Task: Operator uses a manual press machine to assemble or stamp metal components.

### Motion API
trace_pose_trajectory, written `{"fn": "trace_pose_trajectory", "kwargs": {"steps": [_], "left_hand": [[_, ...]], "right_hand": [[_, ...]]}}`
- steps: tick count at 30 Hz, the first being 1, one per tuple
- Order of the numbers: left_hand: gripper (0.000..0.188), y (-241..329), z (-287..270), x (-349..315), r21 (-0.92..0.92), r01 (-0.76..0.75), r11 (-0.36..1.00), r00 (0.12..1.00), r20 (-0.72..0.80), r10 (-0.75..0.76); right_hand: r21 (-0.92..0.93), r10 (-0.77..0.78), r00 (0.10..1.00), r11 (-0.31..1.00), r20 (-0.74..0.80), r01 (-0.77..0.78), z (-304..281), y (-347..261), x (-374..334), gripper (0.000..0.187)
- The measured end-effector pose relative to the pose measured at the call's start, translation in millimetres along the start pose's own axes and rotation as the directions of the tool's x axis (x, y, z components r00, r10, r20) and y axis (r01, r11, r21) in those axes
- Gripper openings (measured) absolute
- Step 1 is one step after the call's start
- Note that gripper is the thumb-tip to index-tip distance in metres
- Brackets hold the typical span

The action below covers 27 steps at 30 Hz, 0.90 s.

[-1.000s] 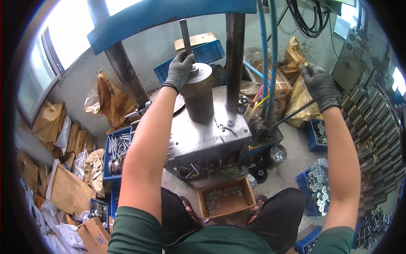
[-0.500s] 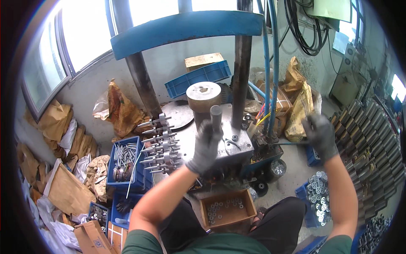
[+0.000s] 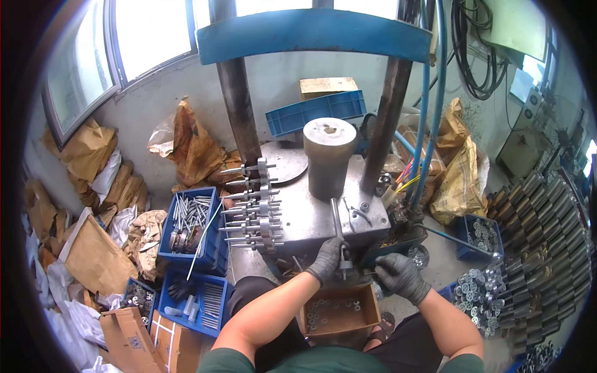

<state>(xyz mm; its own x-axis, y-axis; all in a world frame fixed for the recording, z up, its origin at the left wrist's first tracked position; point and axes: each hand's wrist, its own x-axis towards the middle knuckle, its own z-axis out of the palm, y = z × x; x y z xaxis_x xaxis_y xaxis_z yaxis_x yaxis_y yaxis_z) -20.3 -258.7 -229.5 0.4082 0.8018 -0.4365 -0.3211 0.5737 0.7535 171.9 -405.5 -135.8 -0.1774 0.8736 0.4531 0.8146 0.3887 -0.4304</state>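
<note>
Your left hand [image 3: 326, 260] is wrapped around a slim grey metal rod [image 3: 336, 221]; your right hand [image 3: 401, 277] hangs half-curled nearby, whether holding anything I cannot tell.

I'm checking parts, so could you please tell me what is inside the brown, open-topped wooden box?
Small, round, grey metal rings lie scattered inside the brown wooden box; what lies beneath them is covered.

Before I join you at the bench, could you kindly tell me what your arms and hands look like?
The left hand and right hand wear matching dark grey, creased gloves that end around the wrists. The forearms are bare, and short dark green sleeves cover the upper arms. I see no cables or markings on them.
</note>
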Motion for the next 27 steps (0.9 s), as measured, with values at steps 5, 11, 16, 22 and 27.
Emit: {"fn": "trace_pose_trajectory", "kwargs": {"steps": [5, 11, 16, 22, 27], "left_hand": [[0.019, 4, -10, 13, -0.038, 0.076, 0.996, 0.997, 0.006, -0.075], [0.020, 5, -12, 19, 0.022, 0.063, 0.998, 0.996, -0.063, -0.062], [0.023, -2, -17, 24, 0.042, 0.051, 0.998, 0.998, -0.037, -0.049], [0.030, -18, -20, 10, 0.045, 0.139, 0.989, 0.990, -0.004, -0.139], [0.036, -35, -24, -43, 0.569, -0.137, 0.811, 0.990, 0.098, 0.098]], "right_hand": [[0.024, 0.070, 0.949, 0.996, 0.306, -0.081, 42, 34, -20, 0.022], [0.077, 0.115, 0.895, 0.984, 0.431, -0.164, 62, 52, -17, 0.023], [-0.002, 0.046, 0.844, 0.999, 0.534, -0.054, 65, 61, -16, 0.024], [-0.110, 0.077, 0.807, 0.994, 0.585, -0.016, 58, 66, -10, 0.027], [-0.264, 0.281, 0.620, 0.957, 0.733, -0.121, 44, 72, 0, 0.036]]}}
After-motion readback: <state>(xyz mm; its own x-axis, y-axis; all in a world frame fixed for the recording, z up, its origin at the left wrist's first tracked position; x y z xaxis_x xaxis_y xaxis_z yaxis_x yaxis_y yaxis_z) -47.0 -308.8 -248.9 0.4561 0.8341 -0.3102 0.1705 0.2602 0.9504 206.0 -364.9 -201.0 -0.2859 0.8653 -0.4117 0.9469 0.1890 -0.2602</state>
